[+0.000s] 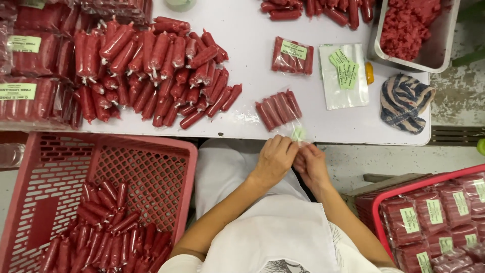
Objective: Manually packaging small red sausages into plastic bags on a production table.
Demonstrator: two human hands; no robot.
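- The left hand [275, 157] and right hand [311, 163] are meeting at the near table edge, fingers curled and pinching together the mouth of a clear plastic bag [290, 124]; both are closing on thin film and on a small pale green slip [298, 133] at the bag's opening.
- The bag is lying on the white table [252, 60] directly ahead of the hands, its open end toward them. Its long axis is running away from the person and tilting slightly right.
- Inside it, a row of red sausages [278, 108] is sitting side by side, each a short smooth cylinder in glossy casing.
- Both hands are about equally near the bag mouth, which is sitting between their fingertips.
- Farther ahead, a sealed pack [293, 55] with a green label is resting flat, and an empty clear bag with loose green labels [344, 68] is lying to its right.
- A striped cloth [404, 101] is sitting crumpled at the right table corner, beside a metal tray [444, 45] holding coarse ground meat.
- A loose pile of sausages [156, 71] is covering the left part of the table.
- A pink perforated plastic crate [141, 167] is standing lower left, and a red crate [376, 212] of labelled packs lower right.
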